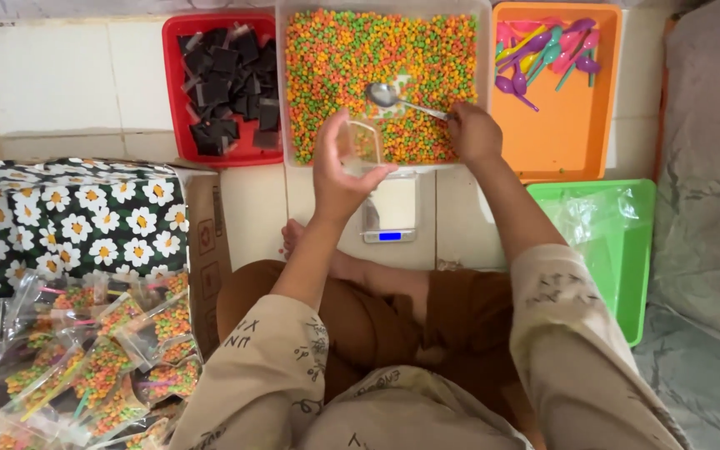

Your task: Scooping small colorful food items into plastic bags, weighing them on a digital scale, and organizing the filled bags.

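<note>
Scooping coloured pellets beside a held bag

Gripping a metal spoon (402, 100) by its handle, the right hand (474, 133) points the bowl up-left into the clear tub (483, 50) of pellets. The left hand (339, 171) holds a small clear bag (362, 143) just below-left of the spoon bowl, nearer than the right.

Open tiled floor (52, 79) lies left of the red tray (178, 125) — beyond it, the clear pellet bin (481, 83), orange tray (568, 142) and green tray (639, 250) crowd the front and right.
</note>
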